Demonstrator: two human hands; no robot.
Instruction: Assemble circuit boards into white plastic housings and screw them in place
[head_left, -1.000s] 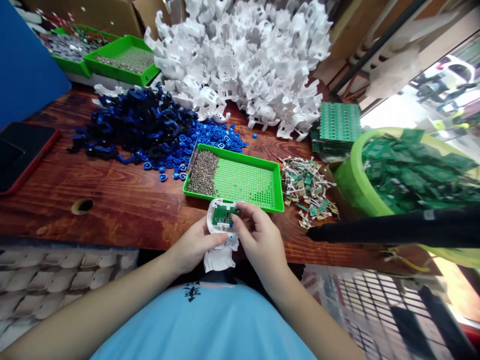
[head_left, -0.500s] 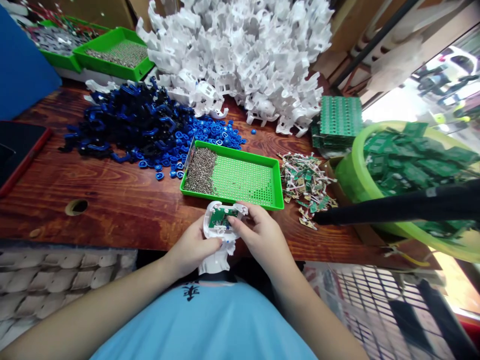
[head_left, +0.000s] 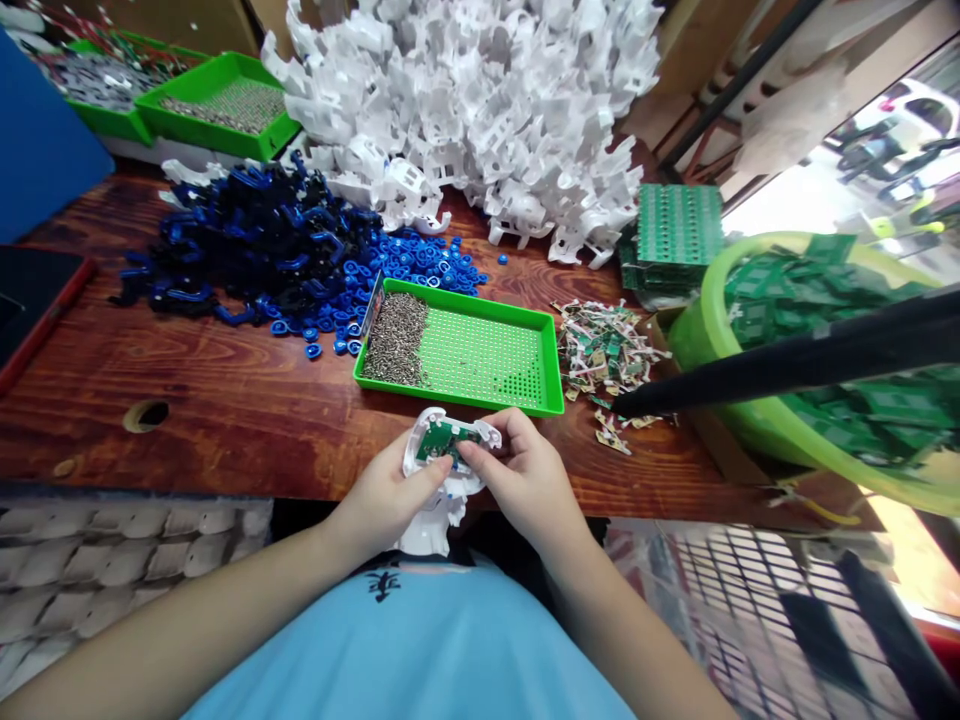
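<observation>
A white plastic housing (head_left: 429,532) is held between both hands at the table's front edge. Inside its upper part sits a green circuit board (head_left: 435,440). My left hand (head_left: 390,490) grips the housing's left side, its thumb lying on the lower edge of the board. On the right side, my right hand (head_left: 525,470) holds the housing, with its thumb pressed on the board and its fingers curled behind the rim. Just beyond the hands lies a green tray (head_left: 480,350) with small metal screws (head_left: 394,338) heaped at its left end.
Behind the tray rise white housings (head_left: 480,120); blue and black parts (head_left: 255,240) lie left. Small wired boards (head_left: 607,345), stacked green panels (head_left: 675,230) and a yellow-green tub (head_left: 694,330) of boards stand right. A black bar (head_left: 795,360) crosses the tub.
My left thumb has moved up and inward onto the board. The housing has tilted a little, and my right fingers have curled more at its rim. The camera view has shifted slightly.
</observation>
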